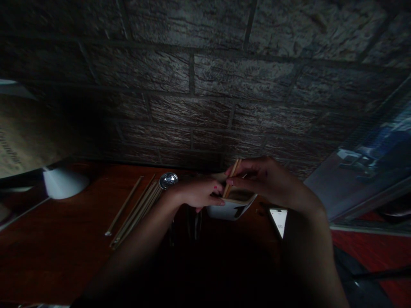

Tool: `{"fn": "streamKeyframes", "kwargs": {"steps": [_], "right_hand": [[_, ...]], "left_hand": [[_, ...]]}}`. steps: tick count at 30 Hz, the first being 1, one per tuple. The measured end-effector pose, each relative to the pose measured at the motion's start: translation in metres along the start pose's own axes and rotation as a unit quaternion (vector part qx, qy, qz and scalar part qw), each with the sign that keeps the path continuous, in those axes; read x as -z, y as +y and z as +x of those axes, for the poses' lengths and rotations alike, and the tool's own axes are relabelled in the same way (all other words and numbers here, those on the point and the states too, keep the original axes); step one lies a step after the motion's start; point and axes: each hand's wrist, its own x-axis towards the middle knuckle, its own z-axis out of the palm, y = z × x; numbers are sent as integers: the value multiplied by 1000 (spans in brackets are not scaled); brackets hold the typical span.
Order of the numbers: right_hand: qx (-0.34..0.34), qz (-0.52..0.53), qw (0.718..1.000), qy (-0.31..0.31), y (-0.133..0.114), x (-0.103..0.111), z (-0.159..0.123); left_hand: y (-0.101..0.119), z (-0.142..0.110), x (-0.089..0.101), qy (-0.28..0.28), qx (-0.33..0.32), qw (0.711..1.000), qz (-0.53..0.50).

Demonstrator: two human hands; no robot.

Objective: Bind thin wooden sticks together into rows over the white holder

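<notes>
A white container [221, 211] with a dark number 1 on its side stands on the wooden table in front of me, against the wall. My right hand [257, 173] pinches a small bundle of thin wooden sticks [235, 169] upright over the container, their lower ends at its inside. At the container's left rim, my left hand [204, 192] is closed, its fingers curled over the edge beside the sticks. Dim light and my own fingers hide what lies within the container.
Several long thin sticks [139, 214] lie on the table [80, 265] to the left, near a shiny metal bowl [168, 180]. A lit phone [278, 222] is at the right. A lamp-like object with a white base [64, 184] stands far left. The brick wall [199, 107] rises behind.
</notes>
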Motion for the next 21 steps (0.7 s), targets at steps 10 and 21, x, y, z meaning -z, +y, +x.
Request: {"fn": "streamKeyframes", "kwargs": {"steps": [10,21], "right_hand": [[-1,8,1000,0,0,-1,0],[4,-22,1000,17,13,2,8]], "left_hand": [[-2,2,-1,-3,23,1000,-1],[1,9,-6,76,24,988,130]]}}
